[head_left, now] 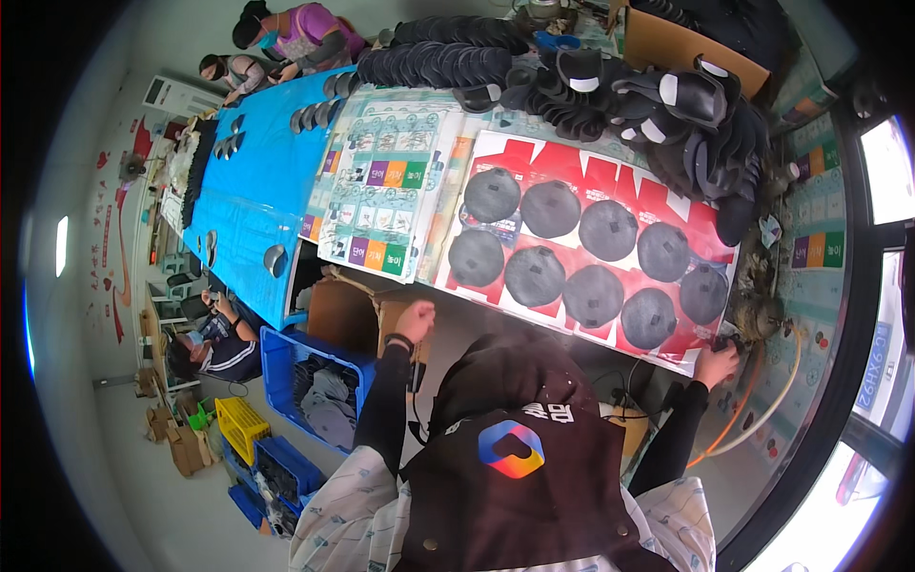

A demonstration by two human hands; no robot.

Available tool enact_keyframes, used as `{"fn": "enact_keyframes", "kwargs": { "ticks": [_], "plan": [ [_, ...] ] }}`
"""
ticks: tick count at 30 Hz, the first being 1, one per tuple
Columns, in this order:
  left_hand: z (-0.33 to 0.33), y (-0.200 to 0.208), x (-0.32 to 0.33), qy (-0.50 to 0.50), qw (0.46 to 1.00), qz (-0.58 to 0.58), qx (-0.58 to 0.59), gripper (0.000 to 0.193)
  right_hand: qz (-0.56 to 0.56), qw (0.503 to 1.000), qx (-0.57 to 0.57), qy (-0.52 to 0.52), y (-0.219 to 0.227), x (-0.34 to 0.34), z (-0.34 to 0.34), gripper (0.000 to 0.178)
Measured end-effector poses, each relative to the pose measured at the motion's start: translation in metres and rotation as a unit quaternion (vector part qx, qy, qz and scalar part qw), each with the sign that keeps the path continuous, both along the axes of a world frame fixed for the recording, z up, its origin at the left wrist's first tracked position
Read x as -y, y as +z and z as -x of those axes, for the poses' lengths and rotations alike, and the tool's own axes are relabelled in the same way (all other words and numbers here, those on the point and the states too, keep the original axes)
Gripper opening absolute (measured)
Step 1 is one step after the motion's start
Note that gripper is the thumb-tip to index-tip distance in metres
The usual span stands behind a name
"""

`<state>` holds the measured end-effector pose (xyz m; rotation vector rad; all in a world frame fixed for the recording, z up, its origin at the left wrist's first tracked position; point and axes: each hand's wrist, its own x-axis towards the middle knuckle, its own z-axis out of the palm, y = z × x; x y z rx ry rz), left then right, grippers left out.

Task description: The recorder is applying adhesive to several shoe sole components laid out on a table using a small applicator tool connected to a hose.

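Observation:
My left hand [416, 322], fingers curled in with nothing visible in them, hovers by the near table edge. At the right corner of the table my right hand [717, 363] closes around a small dark object [731, 341], whose shape I cannot make out. Between and beyond the hands, several dark grey round pieces [536, 276] lie flat in two rows on a red and white printed sheet [699, 217]. Most of these discs carry a small dark patch near the middle. Neither hand touches them.
Stacked black curved pieces [434, 67] and a heap of black pieces [701, 100] line the far side. A cardboard box [694, 50] stands behind. Orange hose [729, 434] hangs right. A blue crate [276, 367] sits left. Co-workers sit around the blue-covered table [253, 195].

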<state>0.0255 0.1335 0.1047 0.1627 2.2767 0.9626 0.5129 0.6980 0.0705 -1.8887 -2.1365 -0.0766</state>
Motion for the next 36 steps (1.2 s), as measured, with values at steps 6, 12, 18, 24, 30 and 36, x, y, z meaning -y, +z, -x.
{"fn": "enact_keyframes", "kwargs": {
  "ticks": [6,12,18,24,30,36],
  "plan": [
    [0.074,0.012,-0.099,-0.123,0.961,0.054,-0.24,0.029,0.136,0.945,-0.188,0.231,0.039,0.07,0.116,0.034],
    [0.114,-0.003,-0.157,-0.201,0.91,0.109,-0.345,0.037,0.288,0.892,-0.24,0.253,0.065,0.154,0.226,0.03],
    [0.109,-0.011,-0.151,-0.199,0.909,0.109,-0.351,0.034,0.331,0.887,-0.243,0.209,0.07,0.212,0.314,0.026],
    [0.117,-0.026,-0.143,-0.154,0.931,0.059,-0.326,0.025,0.299,0.905,-0.203,0.225,0.07,0.219,0.352,0.024],
    [0.127,-0.033,-0.15,-0.164,0.931,0.127,-0.299,0.008,0.268,0.921,-0.197,0.204,0.059,0.199,0.362,0.017],
    [0.13,-0.039,-0.16,-0.155,0.921,0.183,-0.306,0.009,0.232,0.922,-0.166,0.262,0.04,0.179,0.381,0.01]
  ]
}}
